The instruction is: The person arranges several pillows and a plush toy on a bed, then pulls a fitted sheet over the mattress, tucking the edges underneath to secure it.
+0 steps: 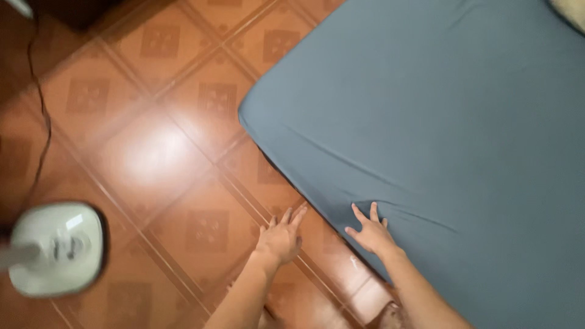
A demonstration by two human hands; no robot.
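Right hand (370, 231): fingers spread and flat, palm down on the sheet (439, 140) at the near side edge of the mattress (284, 172); gripping nothing; the cloth bunches in short creases just beyond the fingertips.

Left hand (280, 237): open, fingers loosely stretched, held over the floor (152, 152) just beside the mattress edge; empty; whether the fingertips touch the sheet's edge cannot be told.

Sheet: blue-grey, fitted; it covers the whole visible top of the mattress, from the near right to the far right of the scene; the rounded corner at centre left is wrapped and smooth; the broad surface lies mostly taut, with a few long diagonal folds running from the corner toward the hands.

Progress, as judged: the sheet appears already on and pulled over this corner; what seems left is the smoothing of the creases by the right hand and perhaps the tucking of the side edge, where a dark strip of mattress shows beneath the hem; other corners lie out of view, so their state is unknown.

Floor: glossy reddish-brown tiles with square motifs; a bright glare left of the corner.

Fan base (58, 247): pale, rounded, blurred, near left; well apart from both hands.

Cord (41, 116): thin, dark, trailing along the far left.

Pale object (571, 11): at the far right corner, too cropped to identify.
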